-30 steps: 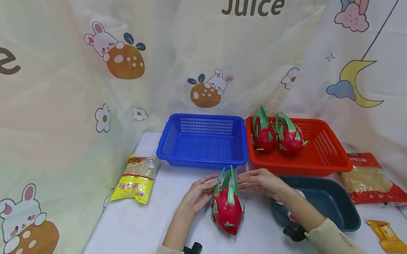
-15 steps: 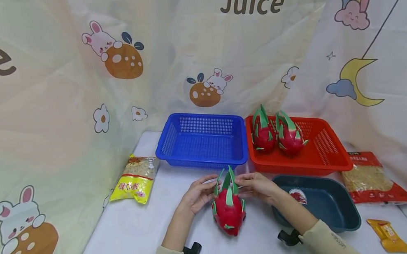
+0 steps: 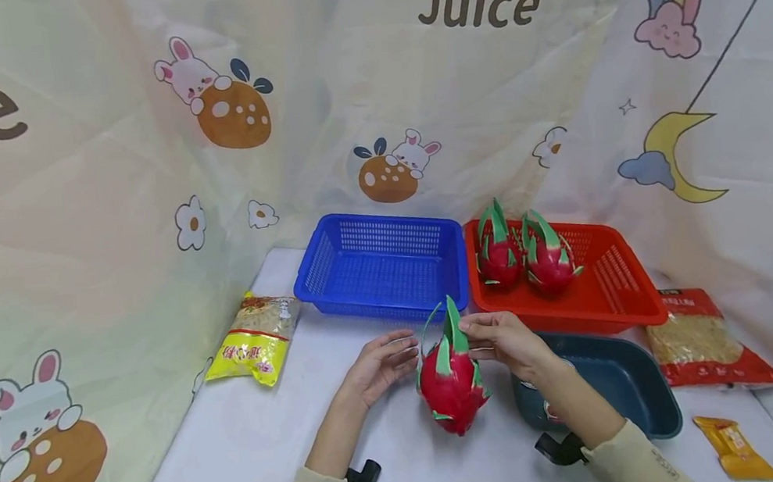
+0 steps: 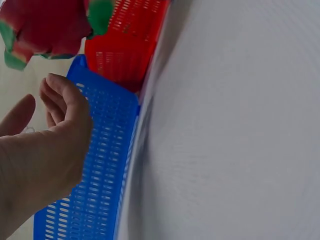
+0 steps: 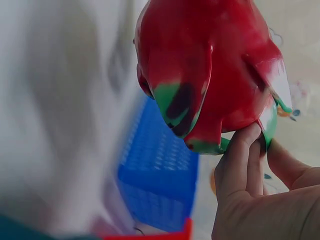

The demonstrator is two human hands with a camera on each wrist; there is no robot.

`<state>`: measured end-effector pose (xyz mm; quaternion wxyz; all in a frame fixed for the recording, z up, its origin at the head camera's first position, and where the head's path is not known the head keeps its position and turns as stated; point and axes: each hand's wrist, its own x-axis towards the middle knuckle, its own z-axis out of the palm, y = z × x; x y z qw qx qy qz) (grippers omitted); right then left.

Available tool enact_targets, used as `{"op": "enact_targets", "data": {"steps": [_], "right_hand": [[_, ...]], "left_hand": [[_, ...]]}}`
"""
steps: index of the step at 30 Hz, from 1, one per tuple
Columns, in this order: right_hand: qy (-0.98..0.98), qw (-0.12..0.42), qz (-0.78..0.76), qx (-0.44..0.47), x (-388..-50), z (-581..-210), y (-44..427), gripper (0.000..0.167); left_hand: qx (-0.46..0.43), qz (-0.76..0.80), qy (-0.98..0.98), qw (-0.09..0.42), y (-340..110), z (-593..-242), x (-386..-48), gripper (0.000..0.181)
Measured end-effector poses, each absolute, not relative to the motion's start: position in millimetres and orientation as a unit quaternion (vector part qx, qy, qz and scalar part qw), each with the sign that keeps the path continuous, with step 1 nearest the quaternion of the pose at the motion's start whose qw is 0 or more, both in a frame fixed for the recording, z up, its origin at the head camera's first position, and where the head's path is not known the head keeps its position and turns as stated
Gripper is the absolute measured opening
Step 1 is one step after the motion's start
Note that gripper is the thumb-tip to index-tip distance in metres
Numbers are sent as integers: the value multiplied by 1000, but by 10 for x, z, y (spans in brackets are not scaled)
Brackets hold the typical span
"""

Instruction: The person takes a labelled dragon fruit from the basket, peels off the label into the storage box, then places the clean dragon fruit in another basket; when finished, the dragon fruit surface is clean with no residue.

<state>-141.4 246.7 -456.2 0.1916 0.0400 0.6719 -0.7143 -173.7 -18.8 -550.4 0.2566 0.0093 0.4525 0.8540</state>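
A red dragon fruit [image 3: 450, 391] with green leaf tips hangs tilted in front of me in the head view. My right hand [image 3: 510, 342] pinches one of its top leaves between thumb and fingers, which the right wrist view also shows close up. My left hand [image 3: 380, 367] is just left of the fruit, fingers loosely bent and holding nothing. In the left wrist view, a gap separates that hand from the dragon fruit [image 4: 50, 25]. Two more dragon fruits, one left [image 3: 499, 260] and one right [image 3: 550, 265], stand in the red basket [image 3: 622, 302].
Behind the hands is a blue basket [image 3: 390, 272], touching or nearly touching the red one. A dark teal basin [image 3: 627, 380] sits under my right forearm. Around them lie a yellow bag [image 3: 255, 341], a red bag [image 3: 708, 341] and a small orange packet [image 3: 734, 448].
The dragon fruit, between both hands earlier, has shifted right and slightly up and now tilts. My left hand has come away from it; my right hand keeps hold of a leaf.
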Motion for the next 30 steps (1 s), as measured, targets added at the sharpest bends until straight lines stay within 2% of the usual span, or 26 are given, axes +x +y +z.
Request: {"op": "enact_targets", "data": {"steps": [5, 13, 16, 22, 26, 30], "right_hand": [[654, 165, -737, 33, -1445, -4298, 2708, 16], [627, 126, -768, 28, -1481, -3866, 3151, 19], [614, 90, -783, 53, -1460, -3713, 3332, 17], [606, 16, -790, 93, -1475, -3553, 3517, 18], [600, -18, -793, 99, -1585, -3550, 3592, 20], [584, -31, -803, 116, -1682, -3572, 3707, 14]], "left_hand": [[21, 864, 424, 271, -124, -5465, -1767, 26], [29, 861, 414, 296, 86, -5318, -1762, 16], [34, 857, 418, 300, 239, -5258, -1770, 18], [-9, 857, 413, 307, 511, -5269, -1782, 28], [-24, 867, 389, 309, 651, -5287, -1840, 39], [-44, 874, 367, 315, 787, -5267, -1901, 42]]}}
